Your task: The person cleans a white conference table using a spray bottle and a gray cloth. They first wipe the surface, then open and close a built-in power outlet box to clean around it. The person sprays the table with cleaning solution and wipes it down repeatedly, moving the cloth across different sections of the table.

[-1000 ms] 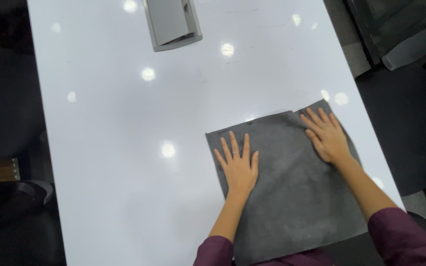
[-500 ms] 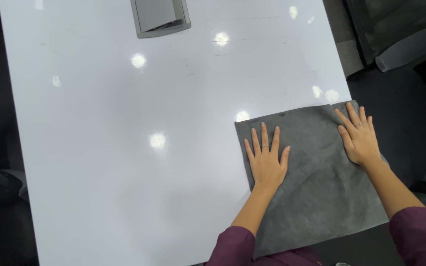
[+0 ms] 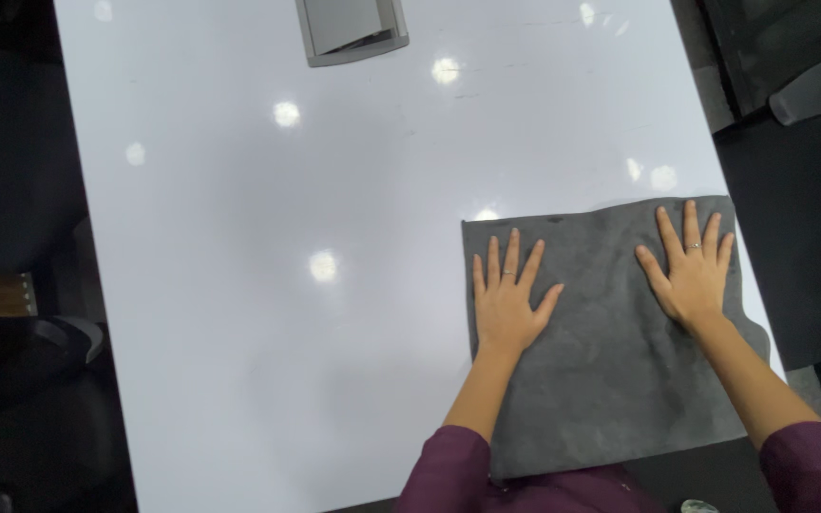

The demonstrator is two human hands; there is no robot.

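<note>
A dark grey cloth [image 3: 601,332] lies flat on the white table [image 3: 334,285], at its near right corner, with its right edge reaching the table's side. My left hand [image 3: 508,299] rests palm down on the cloth's left part, fingers spread. Palm down on the upper right part lies my right hand [image 3: 691,268], fingers apart too. Both hands press flat and hold nothing. Maroon sleeves cover my forearms near the bottom edge.
A grey metal box-like fitting [image 3: 352,28] sits at the table's far edge. Dark chairs stand to the left [image 3: 21,190] and to the right [image 3: 800,237] of the table. Ceiling lights glint on the glossy tabletop.
The view has shifted, so cloth and hands sit further right in the picture. Both hands stay flat on the cloth, which now lies squarer to the table edge.
</note>
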